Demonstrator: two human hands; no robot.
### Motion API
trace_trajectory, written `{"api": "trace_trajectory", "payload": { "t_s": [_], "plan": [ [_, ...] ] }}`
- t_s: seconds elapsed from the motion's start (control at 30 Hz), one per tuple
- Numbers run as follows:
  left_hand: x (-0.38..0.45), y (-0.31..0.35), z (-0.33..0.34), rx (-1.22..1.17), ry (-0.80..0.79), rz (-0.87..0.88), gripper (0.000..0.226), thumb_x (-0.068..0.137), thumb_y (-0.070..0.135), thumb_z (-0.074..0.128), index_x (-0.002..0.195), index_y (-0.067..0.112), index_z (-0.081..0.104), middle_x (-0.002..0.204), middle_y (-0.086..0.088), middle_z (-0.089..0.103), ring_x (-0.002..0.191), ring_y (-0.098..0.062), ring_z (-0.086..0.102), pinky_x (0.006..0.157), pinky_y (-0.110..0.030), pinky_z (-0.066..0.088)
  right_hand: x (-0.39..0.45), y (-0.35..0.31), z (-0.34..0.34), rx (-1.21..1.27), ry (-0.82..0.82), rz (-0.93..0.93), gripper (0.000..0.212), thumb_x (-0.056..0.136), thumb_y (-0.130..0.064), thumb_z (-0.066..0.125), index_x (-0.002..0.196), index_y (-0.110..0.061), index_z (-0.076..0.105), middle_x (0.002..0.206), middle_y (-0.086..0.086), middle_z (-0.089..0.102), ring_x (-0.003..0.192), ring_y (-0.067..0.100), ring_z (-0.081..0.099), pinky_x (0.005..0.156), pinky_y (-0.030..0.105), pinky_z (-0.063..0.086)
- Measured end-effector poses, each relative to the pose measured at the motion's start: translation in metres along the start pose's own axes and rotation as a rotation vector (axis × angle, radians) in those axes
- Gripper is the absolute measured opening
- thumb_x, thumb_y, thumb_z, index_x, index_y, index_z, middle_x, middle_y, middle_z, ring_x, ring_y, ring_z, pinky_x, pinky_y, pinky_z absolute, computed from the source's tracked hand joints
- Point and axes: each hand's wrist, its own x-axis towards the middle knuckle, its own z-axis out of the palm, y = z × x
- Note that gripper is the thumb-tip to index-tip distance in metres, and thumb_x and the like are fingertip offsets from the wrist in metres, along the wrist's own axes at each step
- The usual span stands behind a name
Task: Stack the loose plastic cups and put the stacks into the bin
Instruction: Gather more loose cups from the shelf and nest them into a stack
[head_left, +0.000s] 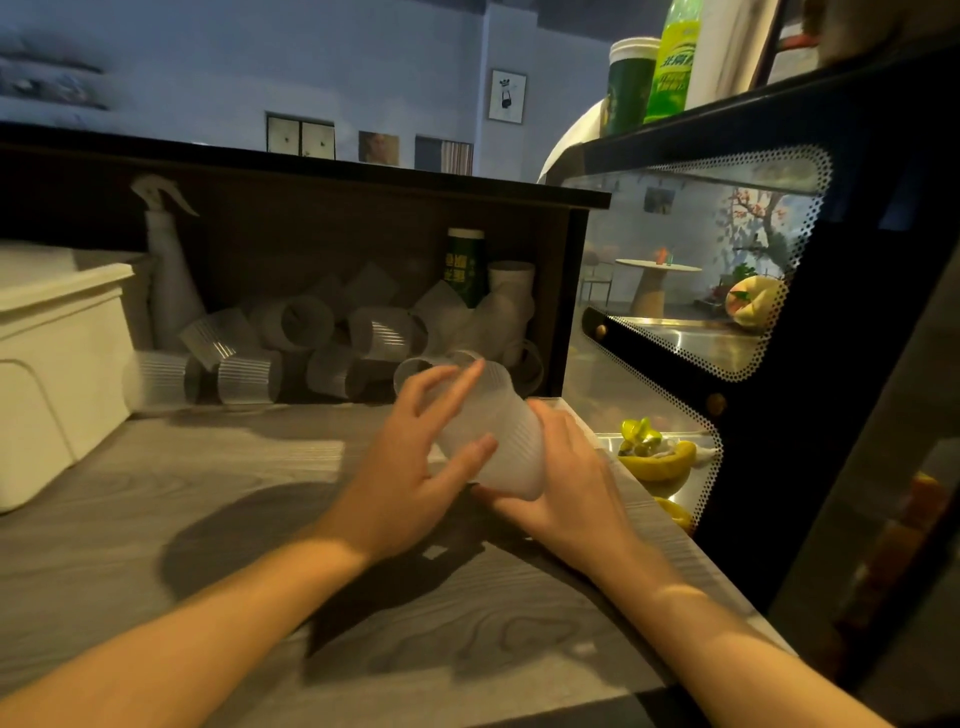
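A short stack of translucent ribbed plastic cups (501, 439) lies tilted above the grey counter, mouths pointing away from me. My right hand (563, 480) grips the stack's base from the right and below. My left hand (415, 462) is at its left side, thumb against the ribbed wall and fingers spread over the upper part near the rim. Several loose cups (311, 338) lie in a jumble at the back of the counter under a dark shelf. The cream bin (57, 364) stands at the far left.
A white spray bottle (166, 270) stands behind the bin. A green canister (465, 265) and upright paper cups (511, 296) stand at the back right. A glass display case (727, 291) with fruit borders the counter on the right. The grey wood-grain counter (234, 493) spreads in front.
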Motion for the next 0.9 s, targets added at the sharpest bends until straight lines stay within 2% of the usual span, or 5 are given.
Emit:
{"api": "trace_trajectory", "payload": {
  "t_s": [0.1,0.23,0.6,0.8,0.9],
  "plan": [
    [0.002,0.002,0.005,-0.012,-0.01,-0.021,0.059,0.091,0.065,0.036,0.145,0.054,0.015,0.151,0.017,0.025,0.13,0.009,0.034,0.102,-0.016,0.033,-0.001,0.001,0.0,0.022,0.015,0.013,0.088,0.065,-0.051,0.083,0.136,-0.025,0.038,0.12,-0.006,0.048,0.105,0.009,0.046,0.079,0.027,0.044],
    [0.004,0.005,0.005,-0.185,0.071,-0.092,0.052,0.094,0.059,0.036,0.145,0.051,0.024,0.148,0.021,0.033,0.126,0.021,0.032,0.091,0.002,0.034,0.001,0.0,0.003,0.047,0.016,0.006,0.088,0.066,-0.055,0.081,0.136,-0.027,0.037,0.121,-0.007,0.049,0.106,0.008,0.047,0.081,0.029,0.048],
    [0.0,0.013,0.016,-0.221,0.192,-0.019,0.047,0.099,0.045,0.038,0.145,0.038,0.029,0.143,0.013,0.042,0.125,0.014,0.04,0.091,-0.001,0.036,0.002,0.002,0.006,0.167,-0.027,0.042,0.088,0.066,-0.06,0.078,0.136,-0.037,0.03,0.121,-0.014,0.045,0.107,0.005,0.048,0.082,0.037,0.055],
    [0.0,0.001,0.019,0.016,0.011,0.062,0.064,0.09,0.075,0.023,0.147,0.048,0.014,0.149,0.039,0.017,0.141,0.005,0.026,0.108,-0.019,0.032,0.0,0.002,0.004,0.259,-0.025,0.094,0.084,0.067,-0.061,0.078,0.133,-0.034,0.033,0.119,-0.012,0.049,0.105,0.007,0.053,0.078,0.032,0.055],
    [0.001,-0.003,0.015,0.011,-0.099,-0.051,0.08,0.077,0.09,0.013,0.147,0.051,0.008,0.155,0.029,0.017,0.142,0.007,0.018,0.102,-0.008,0.022,0.0,0.003,0.003,0.234,-0.008,0.114,0.082,0.068,-0.061,0.078,0.133,-0.033,0.035,0.118,-0.012,0.048,0.103,0.007,0.052,0.076,0.031,0.054]
  ]
}}
